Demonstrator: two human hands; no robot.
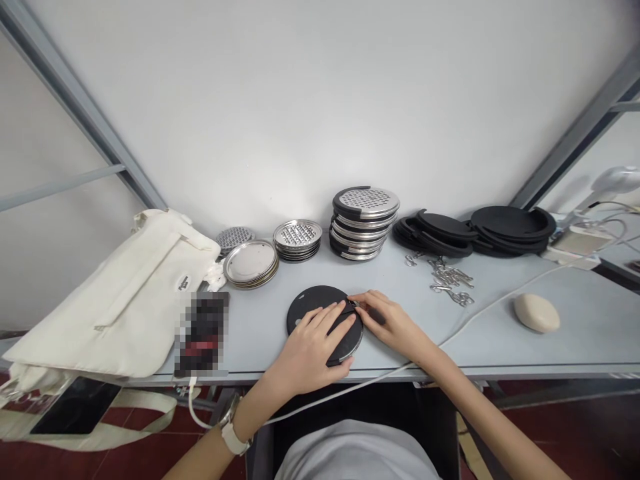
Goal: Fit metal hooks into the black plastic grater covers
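Note:
A round black disc (310, 300) with a thin metallic edge lies near the table's front, at the middle. My left hand (313, 347) rests flat across its top, fingers stretched and slightly spread, thumb at the near edge. At the disc's right rim, the fingers of my right hand (393, 323) are pinched around a small metal clip (354, 304), mostly hidden by the fingertips. Several loose metal clips (453, 275) lie farther right. Behind the disc stands a stack of round graters (369, 200) with black rims.
Round metal lids (251, 262) and grater plates (298, 235) are stacked back left. Black round parts (510, 227) lie back right. A cream bag (115, 300) and a blurred-out phone (203, 333) occupy the left. A white cable (480, 310) crosses near a beige mouse (537, 313).

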